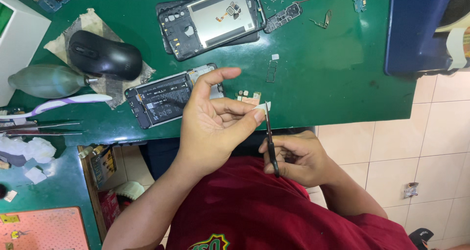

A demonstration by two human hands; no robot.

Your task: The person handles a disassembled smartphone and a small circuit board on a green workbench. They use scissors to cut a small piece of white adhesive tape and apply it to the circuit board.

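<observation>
Near the frame's lower centre, our right hand [298, 157] grips black scissors [270, 142]. Just above, our left hand [215, 118] pinches a small white strip [263, 107] beside the blades.

Phone-repair workshop: opened phones [210, 22], green bench [333, 69]

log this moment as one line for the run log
left hand: pinches small white strip | right hand: grips black scissors, tip at strip | opened phone beside left hand | green mat
</observation>
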